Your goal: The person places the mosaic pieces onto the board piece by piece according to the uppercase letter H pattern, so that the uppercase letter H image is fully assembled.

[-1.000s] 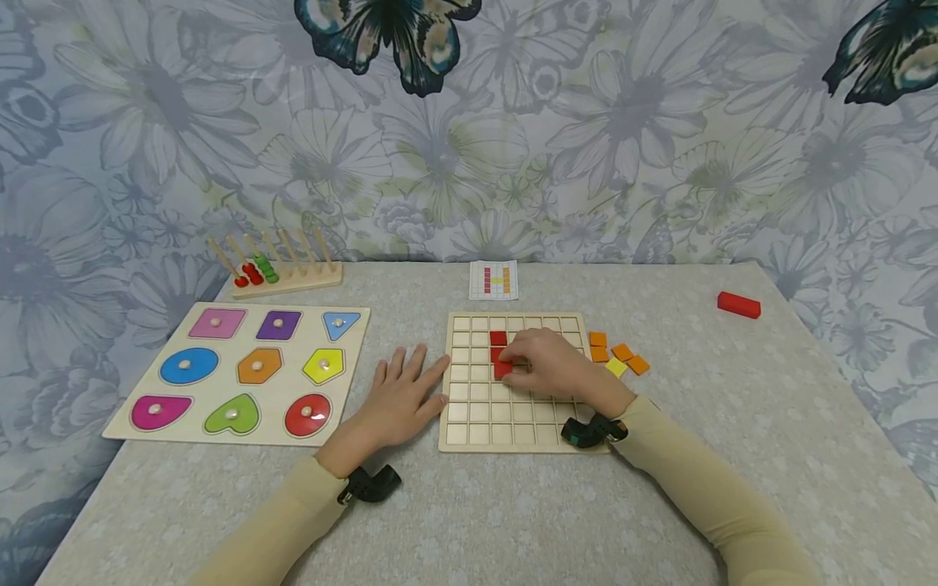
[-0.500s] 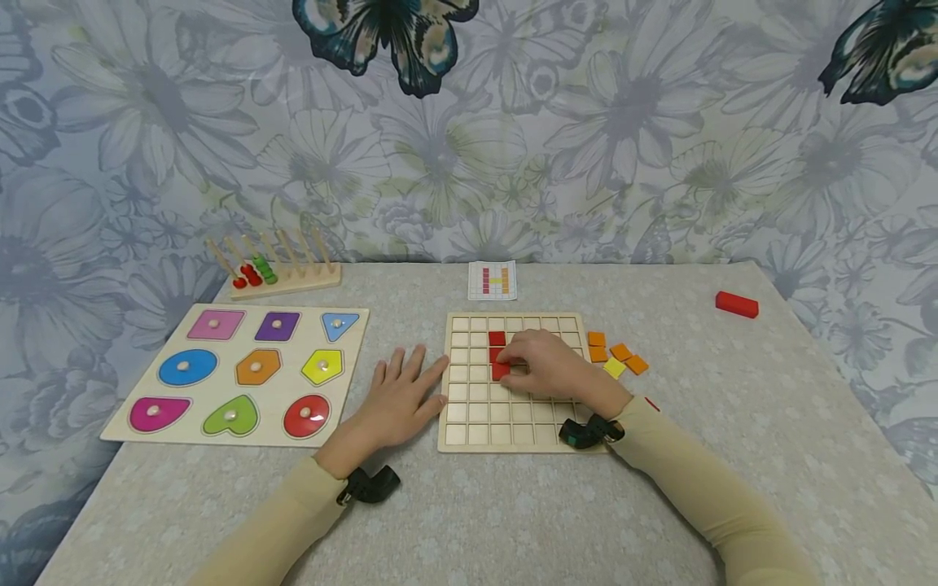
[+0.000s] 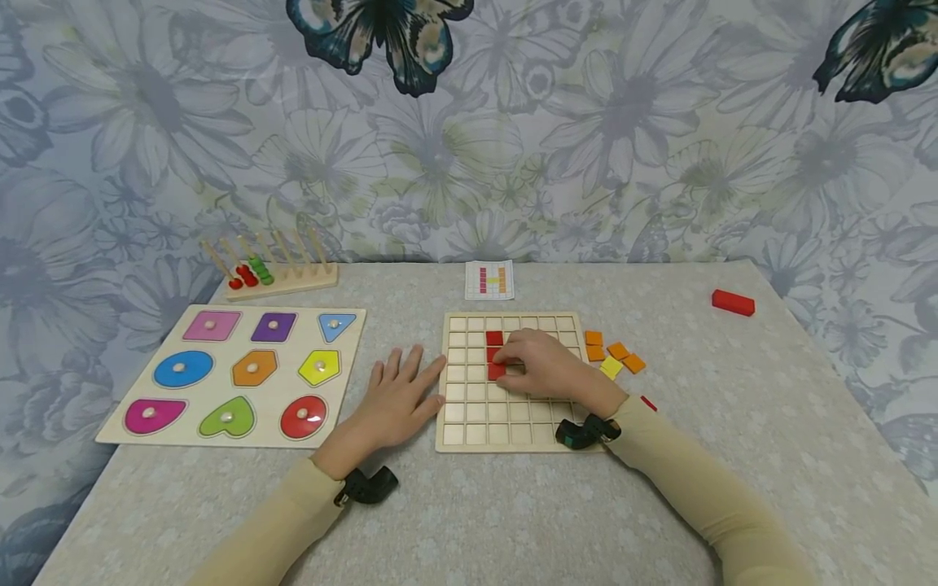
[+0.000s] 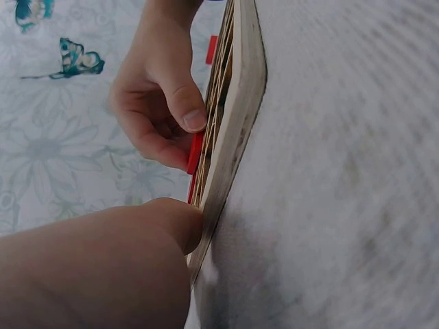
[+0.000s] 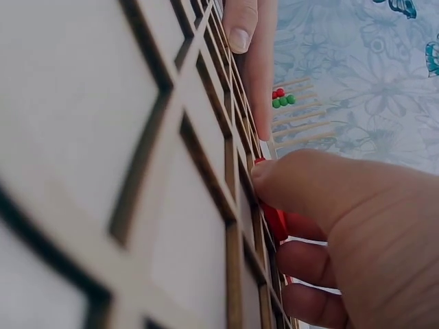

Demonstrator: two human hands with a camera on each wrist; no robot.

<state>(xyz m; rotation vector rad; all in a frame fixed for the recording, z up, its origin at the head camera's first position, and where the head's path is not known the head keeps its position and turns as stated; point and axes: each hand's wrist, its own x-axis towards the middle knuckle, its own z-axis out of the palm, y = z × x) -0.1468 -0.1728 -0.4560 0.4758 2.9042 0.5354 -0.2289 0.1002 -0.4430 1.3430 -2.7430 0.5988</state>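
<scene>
A wooden grid board (image 3: 476, 438) lies in the middle of the table. Red square tiles sit in one column of its cells, the top one (image 3: 494, 337) uncovered. My right hand (image 3: 545, 366) bends over the board, its thumb and fingers pinching the lowest red tile (image 3: 495, 372). In the left wrist view this tile (image 4: 195, 152) stands slightly proud of the grid. From the right wrist, the red tile (image 5: 274, 221) shows between thumb and fingers. My left hand (image 3: 399, 400) lies flat with fingers spread, thumb and index fingertip at the board's left edge.
Orange tiles (image 3: 634, 364) and a yellow tile (image 3: 611, 368) lie right of the board; a red piece (image 3: 649, 403) peeks past my right sleeve. A pattern card (image 3: 489, 281) is behind. Shape puzzle (image 3: 344, 391) and peg stand (image 3: 293, 285) are left, a red block (image 3: 733, 303) far right.
The whole head view has shifted slightly left. More of the red piece beside my right sleeve shows. Both hands keep their places at the board, the right one on the same tile.
</scene>
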